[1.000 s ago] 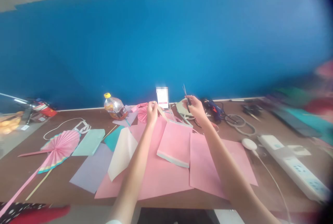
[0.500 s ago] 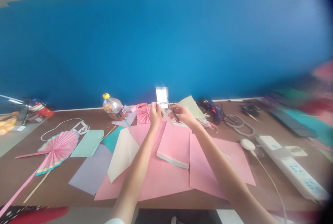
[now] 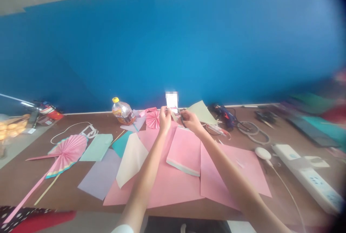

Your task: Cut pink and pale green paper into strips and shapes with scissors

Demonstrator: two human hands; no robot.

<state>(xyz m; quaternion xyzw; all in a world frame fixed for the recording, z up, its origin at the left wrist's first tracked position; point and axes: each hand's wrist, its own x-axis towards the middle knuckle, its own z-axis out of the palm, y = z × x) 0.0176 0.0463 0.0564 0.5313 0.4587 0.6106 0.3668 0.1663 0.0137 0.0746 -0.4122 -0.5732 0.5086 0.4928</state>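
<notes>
Scissors point(image 3: 181, 116) shifted left, phone point(image 3: 172, 102) behind

A brown table point(image 3: 72, 199) bears pink paper point(image 3: 173, 191) and a fan point(image 3: 70, 150).

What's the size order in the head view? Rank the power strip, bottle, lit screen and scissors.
1. Power strip
2. Bottle
3. Lit screen
Scissors: unranked; the right hand hides part of them.
</notes>
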